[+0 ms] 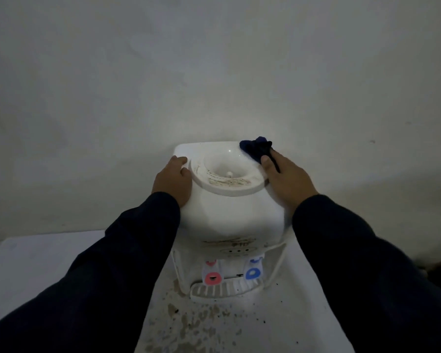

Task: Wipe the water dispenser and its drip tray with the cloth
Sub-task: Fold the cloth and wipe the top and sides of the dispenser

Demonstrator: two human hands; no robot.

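The water dispenser (229,212) is stood on the bench (36,263). Its top left is steadied by the flat, released left hand (173,179). The cloth (256,149) is pinned on the back-right top corner, apparently clasped by the right hand (284,179). The drip tray (214,289), low in front, is well apart.

A white water dispenser (229,215) is seen, fitted with one red tap (212,278) and one blue tap (253,273). A dark navy cloth (256,149) and dark sleeves (127,250) are shown; the white table (49,263) is mottled with brown stains.
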